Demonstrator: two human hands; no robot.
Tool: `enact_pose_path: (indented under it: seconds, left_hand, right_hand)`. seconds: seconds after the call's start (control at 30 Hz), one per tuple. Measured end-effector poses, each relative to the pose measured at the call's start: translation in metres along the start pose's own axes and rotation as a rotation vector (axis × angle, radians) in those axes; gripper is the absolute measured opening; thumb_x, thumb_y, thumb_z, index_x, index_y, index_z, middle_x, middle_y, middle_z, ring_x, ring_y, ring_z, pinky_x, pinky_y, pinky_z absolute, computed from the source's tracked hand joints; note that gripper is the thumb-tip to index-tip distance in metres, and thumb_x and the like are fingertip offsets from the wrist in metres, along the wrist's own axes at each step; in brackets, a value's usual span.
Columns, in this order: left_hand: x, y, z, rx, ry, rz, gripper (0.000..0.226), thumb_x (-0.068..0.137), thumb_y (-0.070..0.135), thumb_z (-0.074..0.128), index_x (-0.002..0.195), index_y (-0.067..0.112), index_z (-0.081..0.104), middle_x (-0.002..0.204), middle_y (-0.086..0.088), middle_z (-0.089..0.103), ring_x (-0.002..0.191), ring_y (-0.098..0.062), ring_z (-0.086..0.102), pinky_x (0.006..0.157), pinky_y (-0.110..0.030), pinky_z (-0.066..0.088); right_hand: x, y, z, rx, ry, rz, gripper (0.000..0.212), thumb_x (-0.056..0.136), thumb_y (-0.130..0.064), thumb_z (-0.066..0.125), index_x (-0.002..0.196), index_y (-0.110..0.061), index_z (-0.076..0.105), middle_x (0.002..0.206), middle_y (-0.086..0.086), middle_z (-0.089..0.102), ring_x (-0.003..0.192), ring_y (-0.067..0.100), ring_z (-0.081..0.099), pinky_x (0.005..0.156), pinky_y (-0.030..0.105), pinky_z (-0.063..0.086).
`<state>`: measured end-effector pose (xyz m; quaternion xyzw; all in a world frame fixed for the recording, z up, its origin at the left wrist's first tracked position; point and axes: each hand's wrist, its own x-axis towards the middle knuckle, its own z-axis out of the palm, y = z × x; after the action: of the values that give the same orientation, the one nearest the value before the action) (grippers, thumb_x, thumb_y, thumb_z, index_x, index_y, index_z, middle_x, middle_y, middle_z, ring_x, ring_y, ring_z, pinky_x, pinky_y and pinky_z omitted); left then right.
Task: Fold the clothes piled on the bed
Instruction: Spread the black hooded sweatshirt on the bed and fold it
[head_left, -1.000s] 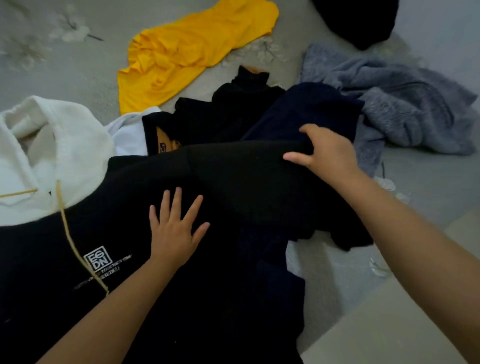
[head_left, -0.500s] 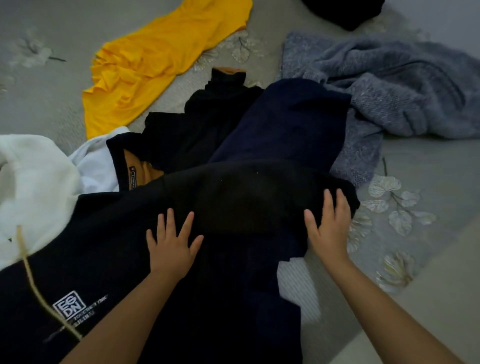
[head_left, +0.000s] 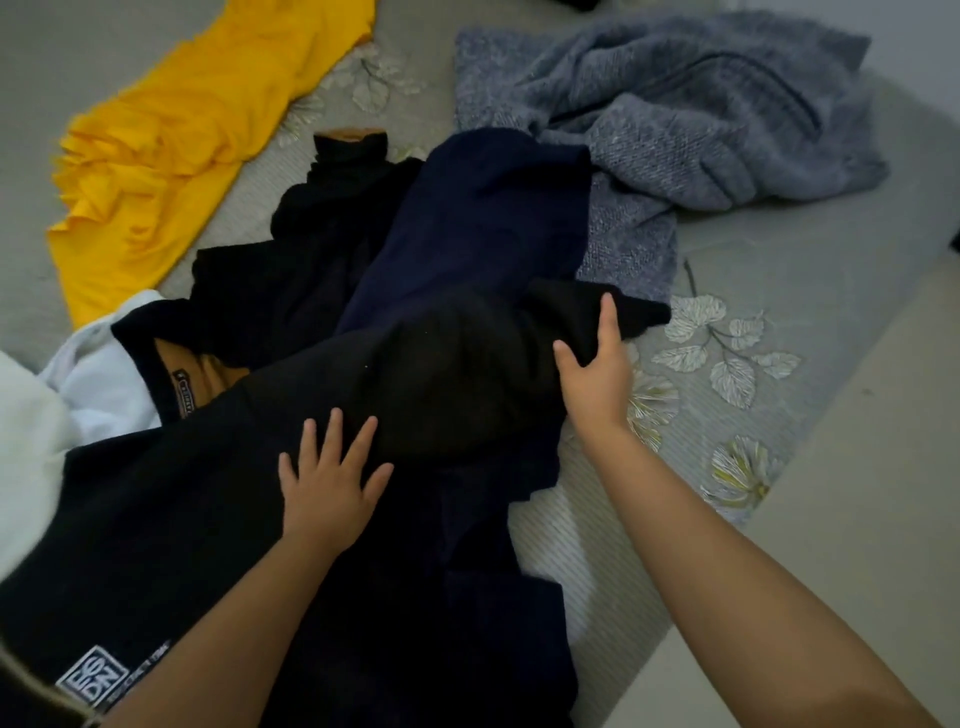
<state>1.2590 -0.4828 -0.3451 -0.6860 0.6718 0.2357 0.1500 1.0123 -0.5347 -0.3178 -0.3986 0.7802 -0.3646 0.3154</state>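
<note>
The right hand (head_left: 597, 374) has its grip on a black sleeve end (head_left: 587, 317) of the black hoodie (head_left: 208, 509): the thumb lies on the near side of the cloth, one finger runs up over it, and the other fingers are hidden beneath the fold. The left hand (head_left: 327, 488) holds nothing; its palm lies flat on the hoodie's body with the fingers straight and spread, pressing the fabric down.

The hoodie sprawls across the near part of the bed (head_left: 779, 291), a small white square logo (head_left: 93, 680) showing near the bottom left corner. Its sleeve reaches out to the right, the cuff resting partly on the floral bedspread and touching the lower edge of the grey knitted sweater (head_left: 675, 114). A navy garment (head_left: 483, 228) lies under the hoodie, running up from the right hand toward the grey sweater and also showing below the left forearm at the near edge of the bed. Just left of the navy piece is another black garment (head_left: 311, 244) with a tan inner collar, crumpled and partly overlapped by the hoodie. A white garment (head_left: 62, 395) sits at the far left, touching the hoodie's shoulder. A yellow garment (head_left: 176, 140) lies well apart at the upper left, spread loosely on the bedspread. Pale floor (head_left: 883, 467) shows on the right beside the bed.
</note>
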Motion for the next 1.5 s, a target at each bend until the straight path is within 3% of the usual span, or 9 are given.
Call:
enact_pose_path:
  seconds: [0.23, 0.37, 0.43, 0.6, 0.8, 0.97, 1.1, 1.3, 1.5]
  left_hand:
    - [-0.023, -0.028, -0.012, -0.178, 0.14, -0.046, 0.054, 0.098, 0.039, 0.03, 0.146, 0.03, 0.009, 0.156, 0.001, 0.001, 0.143, -0.021, -0.008, 0.114, -0.045, 0.0]
    - [-0.069, -0.092, -0.004, -0.229, 0.285, -0.267, 0.053, 0.096, 0.034, 0.038, 0.145, 0.024, 0.021, 0.155, -0.006, 0.011, 0.143, -0.026, 0.001, 0.113, -0.049, 0.005]
    - [-0.101, -0.132, 0.003, -0.25, 0.337, -0.371, 0.052, 0.095, 0.029, 0.044, 0.143, 0.019, 0.029, 0.153, -0.01, 0.02, 0.142, -0.031, 0.008, 0.111, -0.053, 0.01]
    - [-0.197, -0.23, 0.025, -0.293, 0.432, -0.575, 0.054, 0.09, 0.038, 0.041, 0.134, 0.008, 0.046, 0.142, -0.022, 0.037, 0.133, -0.044, 0.026, 0.101, -0.063, 0.022]
    - [-0.288, -0.33, 0.081, -0.437, 0.516, -0.667, 0.067, 0.083, 0.04, 0.03, 0.129, -0.007, 0.046, 0.134, -0.034, 0.041, 0.126, -0.054, 0.032, 0.105, -0.056, 0.024]
    - [-0.319, -0.36, 0.115, -0.626, 0.508, -0.641, 0.08, 0.078, 0.051, 0.022, 0.138, 0.0, 0.035, 0.143, -0.022, 0.036, 0.135, -0.037, 0.028, 0.111, -0.036, 0.016]
    - [-0.307, -0.354, 0.1, -0.866, 0.594, -0.596, 0.068, 0.086, 0.034, 0.047, 0.141, 0.0, 0.025, 0.141, -0.021, 0.038, 0.131, -0.032, 0.036, 0.102, -0.019, 0.02]
    - [-0.249, -0.349, 0.066, -0.861, 0.587, -0.681, 0.07, 0.089, 0.033, 0.055, 0.147, 0.019, 0.016, 0.137, -0.009, 0.047, 0.126, -0.025, 0.042, 0.103, -0.043, 0.027]
    - [-0.25, -0.341, 0.07, -0.755, 0.845, -0.693, 0.038, 0.091, 0.013, 0.051, 0.127, 0.004, 0.052, 0.114, -0.017, 0.062, 0.11, -0.033, 0.055, 0.094, -0.043, 0.034]
  right_hand:
    - [-0.027, -0.065, 0.006, -0.2, -0.095, -0.592, 0.065, 0.09, -0.003, 0.051, 0.144, -0.011, 0.013, 0.14, 0.029, 0.031, 0.129, 0.036, 0.035, 0.098, 0.004, 0.011]
    - [-0.073, -0.099, 0.059, -0.341, -0.131, -0.997, 0.06, 0.082, -0.01, 0.056, 0.136, 0.002, 0.033, 0.104, 0.03, 0.058, 0.092, 0.031, 0.059, 0.078, 0.023, 0.048]
    - [-0.111, -0.109, 0.092, -0.375, -0.223, -1.15, 0.057, 0.081, -0.023, 0.047, 0.133, -0.004, 0.031, 0.095, 0.024, 0.061, 0.083, 0.024, 0.058, 0.063, 0.025, 0.051]
    - [-0.234, -0.112, 0.18, -0.255, -0.428, -1.38, 0.058, 0.076, -0.026, 0.043, 0.13, -0.011, 0.033, 0.113, 0.024, 0.061, 0.111, 0.028, 0.039, 0.062, 0.033, 0.053]
    - [-0.375, -0.079, 0.257, -0.476, -0.723, -1.423, 0.063, 0.069, -0.029, 0.063, 0.129, -0.023, 0.049, 0.132, 0.009, 0.054, 0.12, 0.03, 0.053, 0.085, 0.045, 0.049]
    - [-0.411, -0.036, 0.28, -0.803, -1.035, -1.48, 0.065, 0.069, -0.029, 0.077, 0.129, -0.023, 0.053, 0.144, 0.012, 0.039, 0.129, 0.044, 0.036, 0.095, 0.067, 0.031]
    - [-0.394, -0.023, 0.265, -0.744, -0.941, -1.543, 0.066, 0.067, -0.028, 0.077, 0.126, -0.022, 0.048, 0.132, 0.014, 0.053, 0.117, 0.035, 0.054, 0.092, 0.054, 0.041]
    - [-0.335, -0.03, 0.241, -1.035, -0.626, -1.307, 0.084, 0.044, -0.018, 0.089, 0.119, -0.012, 0.052, 0.123, 0.012, 0.06, 0.118, 0.029, 0.042, 0.087, 0.058, 0.044]
    - [-0.292, -0.041, 0.222, -0.966, -0.657, -1.355, 0.055, 0.036, 0.011, 0.087, 0.089, 0.007, 0.07, 0.108, 0.024, 0.065, 0.092, 0.041, 0.066, 0.073, 0.054, 0.051]
